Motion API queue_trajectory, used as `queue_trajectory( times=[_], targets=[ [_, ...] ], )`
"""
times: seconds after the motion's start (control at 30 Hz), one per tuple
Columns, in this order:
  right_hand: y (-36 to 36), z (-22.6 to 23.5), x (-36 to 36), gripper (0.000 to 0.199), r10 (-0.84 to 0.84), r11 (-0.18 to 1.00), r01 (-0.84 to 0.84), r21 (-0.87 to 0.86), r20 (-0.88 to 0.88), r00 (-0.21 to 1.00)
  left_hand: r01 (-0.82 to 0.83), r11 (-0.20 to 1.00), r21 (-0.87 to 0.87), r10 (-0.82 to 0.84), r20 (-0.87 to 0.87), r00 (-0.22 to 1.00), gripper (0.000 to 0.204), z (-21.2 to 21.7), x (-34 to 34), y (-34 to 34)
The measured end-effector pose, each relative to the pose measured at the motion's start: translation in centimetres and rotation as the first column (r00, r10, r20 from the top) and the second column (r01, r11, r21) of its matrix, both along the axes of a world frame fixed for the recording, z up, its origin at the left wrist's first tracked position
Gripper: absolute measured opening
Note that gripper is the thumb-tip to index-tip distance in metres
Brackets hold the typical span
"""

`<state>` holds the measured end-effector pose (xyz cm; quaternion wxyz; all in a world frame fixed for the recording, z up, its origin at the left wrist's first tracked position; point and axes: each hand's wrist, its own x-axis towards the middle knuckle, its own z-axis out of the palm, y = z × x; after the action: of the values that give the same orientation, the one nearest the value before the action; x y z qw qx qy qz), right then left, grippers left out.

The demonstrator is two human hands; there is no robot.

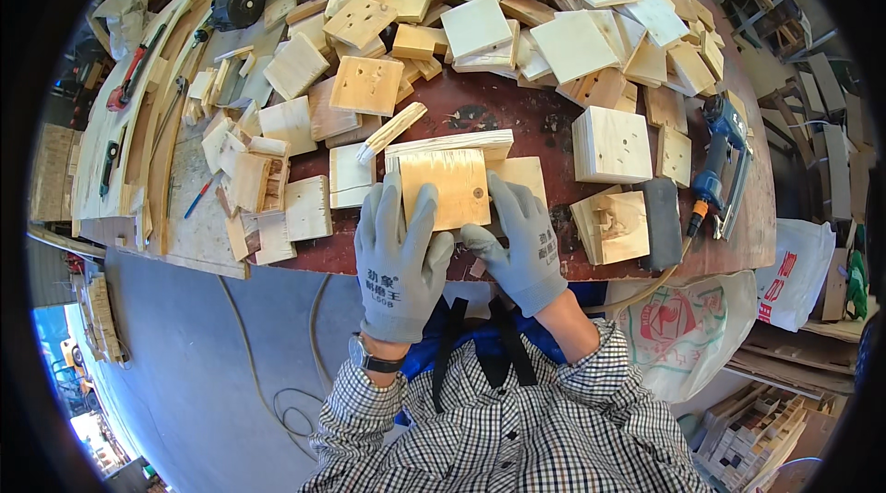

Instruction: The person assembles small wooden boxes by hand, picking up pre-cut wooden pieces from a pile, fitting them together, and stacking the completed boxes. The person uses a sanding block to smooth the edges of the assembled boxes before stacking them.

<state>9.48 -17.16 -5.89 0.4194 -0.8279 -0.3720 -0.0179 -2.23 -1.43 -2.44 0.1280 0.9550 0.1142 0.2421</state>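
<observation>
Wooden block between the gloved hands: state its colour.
Wooden block: yellowish tan, with a dark knot near its right edge; head view.

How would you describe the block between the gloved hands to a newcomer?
Find the near edge of the dark red table. There, the gloved left hand and right hand flank a squarish wooden block; its yellowish face, with one knot by the right edge, differs from paler pieces beside it.

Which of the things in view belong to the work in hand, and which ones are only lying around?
Likely part of the work:
wooden block, between the left hand and right hand
pile of wooden blocks
perhaps the blue power tool, untouched

Apparently just lying around:
red-handled tool
thin blue stick
white plastic bag
</observation>
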Motion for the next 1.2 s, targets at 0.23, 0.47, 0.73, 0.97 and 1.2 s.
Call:
queue_trajectory(
  times=[0.23,0.47,0.73,0.97,1.2],
  targets=[
    [0.1,-1.0,-0.3,0.079,-0.015,1.0,0.015,0.005,0.083,0.996,-0.009,1.0,0.016,0.01,-0.079,0.997,0.056,0.2,0.3,-0.1],
    [0.2,-0.8,-0.5,0.081,-0.045,0.996,0.051,-0.067,0.094,0.995,0.006,0.999,0.043,-0.005,-0.025,1.0,0.063,-0.8,0.8,0.2],
    [0.2,-1.5,-0.5,0.078,-0.055,0.993,0.074,-0.088,0.204,0.978,0.028,1.0,-0.003,-0.028,-0.102,0.994,0.047,0.5,0.8,0.1],
    [0.0,-0.2,-0.7,0.088,-0.044,0.992,0.064,-0.111,0.175,0.984,0.037,0.998,-0.049,-0.035,0.039,0.999,0.055,1.0,0.5,0.1],
    [-0.5,-0.8,-0.7,0.093,0.008,0.986,0.008,-0.164,0.097,0.995,-0.238,0.965,-0.108,0.252,0.14,0.958,0.059,0.0,-4.7,4.3]
  ],
)
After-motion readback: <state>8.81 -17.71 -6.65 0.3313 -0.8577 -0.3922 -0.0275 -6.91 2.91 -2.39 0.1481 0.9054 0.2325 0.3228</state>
